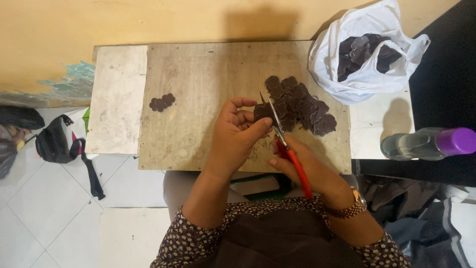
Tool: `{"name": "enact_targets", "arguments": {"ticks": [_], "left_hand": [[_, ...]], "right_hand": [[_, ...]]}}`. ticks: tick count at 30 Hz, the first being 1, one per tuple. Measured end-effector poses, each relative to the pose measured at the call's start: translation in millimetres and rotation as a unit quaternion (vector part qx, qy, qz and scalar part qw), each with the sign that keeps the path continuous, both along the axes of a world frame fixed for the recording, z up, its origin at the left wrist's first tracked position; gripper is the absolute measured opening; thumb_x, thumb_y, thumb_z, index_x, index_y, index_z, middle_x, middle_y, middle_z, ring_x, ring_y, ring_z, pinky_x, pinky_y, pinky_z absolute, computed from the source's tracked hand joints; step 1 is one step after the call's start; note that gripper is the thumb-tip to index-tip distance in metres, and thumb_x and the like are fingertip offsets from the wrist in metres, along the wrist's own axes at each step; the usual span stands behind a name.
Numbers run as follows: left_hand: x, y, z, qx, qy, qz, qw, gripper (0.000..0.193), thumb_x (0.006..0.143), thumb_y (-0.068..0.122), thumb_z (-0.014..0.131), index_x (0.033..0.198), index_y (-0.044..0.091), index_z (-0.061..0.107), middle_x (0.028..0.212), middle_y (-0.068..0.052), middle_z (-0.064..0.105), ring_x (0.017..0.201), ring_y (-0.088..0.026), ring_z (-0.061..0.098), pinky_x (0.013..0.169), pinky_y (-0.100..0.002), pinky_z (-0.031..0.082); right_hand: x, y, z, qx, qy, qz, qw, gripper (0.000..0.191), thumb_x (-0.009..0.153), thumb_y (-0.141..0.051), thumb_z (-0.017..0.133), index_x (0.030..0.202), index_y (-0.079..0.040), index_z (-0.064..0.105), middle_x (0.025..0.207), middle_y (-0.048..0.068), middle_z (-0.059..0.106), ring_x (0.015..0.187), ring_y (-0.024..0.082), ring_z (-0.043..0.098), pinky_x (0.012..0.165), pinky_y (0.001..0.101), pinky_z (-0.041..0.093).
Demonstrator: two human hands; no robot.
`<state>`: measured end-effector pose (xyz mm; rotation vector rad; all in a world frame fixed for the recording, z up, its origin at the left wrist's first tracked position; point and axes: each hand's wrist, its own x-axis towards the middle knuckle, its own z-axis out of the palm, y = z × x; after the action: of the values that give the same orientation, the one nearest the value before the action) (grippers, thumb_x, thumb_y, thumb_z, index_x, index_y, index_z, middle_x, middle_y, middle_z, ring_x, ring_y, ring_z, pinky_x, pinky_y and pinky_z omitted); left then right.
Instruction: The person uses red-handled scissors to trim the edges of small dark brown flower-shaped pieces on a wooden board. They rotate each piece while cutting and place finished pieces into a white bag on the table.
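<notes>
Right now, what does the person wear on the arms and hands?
Both hands are bare, the left hand and the right hand. Dark sleeves with a small pale floral print end near the elbows. A metal wristwatch sits on the right wrist.

A small home craft workspace, seen from above, appeared improvised rather than industrial. A worn plywood board [198, 99] lay across a scuffed white table [116, 99] pushed against a yellow wall [148, 20] with peeling paint. A heap of dark brown scalloped cut-outs [300, 106] sat on the board, with more filling a white plastic bag [367, 54]. Red-handled scissors [287, 144] were the only tool in sight. A black pouch [54, 144] lay on the white tiled floor [39, 208], a clear bottle with a purple cap [429, 143] sat nearby, and crumpled clothing [421, 208] was heaped at one side.
</notes>
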<state>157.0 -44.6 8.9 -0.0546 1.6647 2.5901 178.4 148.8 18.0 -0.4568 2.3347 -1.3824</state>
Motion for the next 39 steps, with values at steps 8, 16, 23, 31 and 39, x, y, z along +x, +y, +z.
{"name": "enact_targets", "arguments": {"ticks": [8, 16, 23, 31, 39], "left_hand": [[1, -1, 5, 0.008, -0.016, 0.003, 1.000, 0.045, 0.089, 0.002, 0.074, 0.125, 0.000, 0.047, 0.096, -0.012, 0.072, 0.084, -0.014, 0.072, 0.073, -0.026, 0.060], [2, 0, 5, 0.003, -0.015, 0.009, 1.000, 0.041, 0.090, 0.001, 0.074, 0.123, -0.001, 0.048, 0.094, -0.012, 0.072, 0.082, -0.014, 0.071, 0.071, -0.026, 0.058], [0, 0, 1, 0.023, -0.018, 0.012, 1.000, 0.037, 0.090, -0.001, 0.072, 0.118, 0.001, 0.048, 0.093, -0.013, 0.072, 0.081, -0.015, 0.072, 0.071, -0.027, 0.059], [-1, -1, -3, 0.043, -0.020, 0.009, 0.999, 0.036, 0.091, -0.002, 0.071, 0.117, 0.001, 0.047, 0.094, -0.014, 0.072, 0.081, -0.017, 0.072, 0.071, -0.027, 0.059], [-2, -1, -2, 0.051, -0.025, 0.018, 0.998, 0.034, 0.092, 0.000, 0.071, 0.119, 0.000, 0.051, 0.099, -0.013, 0.073, 0.084, -0.016, 0.071, 0.075, -0.028, 0.059]], "right_hand": [[3, 8, 0, 0.073, 0.068, 0.010, 0.995, 0.030, 0.091, -0.033, 0.067, 0.107, -0.008, 0.063, 0.085, 0.006, 0.066, 0.080, 0.018, 0.064, 0.071, 0.0342, 0.050], [2, 8, -11, -0.026, -0.038, 0.017, 0.999, 0.029, 0.094, -0.033, 0.063, 0.104, -0.006, 0.059, 0.083, 0.005, 0.058, 0.077, 0.016, 0.055, 0.068, 0.0317, 0.049], [0, 10, -17, 0.012, -0.026, 0.033, 0.999, 0.030, 0.094, -0.037, 0.061, 0.099, -0.007, 0.057, 0.079, 0.002, 0.057, 0.074, 0.014, 0.055, 0.068, 0.0303, 0.049], [-2, 8, -23, -0.096, -0.032, 0.044, 0.994, 0.023, 0.097, -0.027, 0.062, 0.102, -0.006, 0.054, 0.085, 0.003, 0.053, 0.079, 0.014, 0.050, 0.070, 0.0303, 0.047], [-3, 17, -26, -0.095, -0.046, 0.068, 0.992, 0.033, 0.099, -0.041, 0.058, 0.102, -0.009, 0.054, 0.084, 0.002, 0.052, 0.076, 0.014, 0.051, 0.067, 0.0307, 0.047]]}}
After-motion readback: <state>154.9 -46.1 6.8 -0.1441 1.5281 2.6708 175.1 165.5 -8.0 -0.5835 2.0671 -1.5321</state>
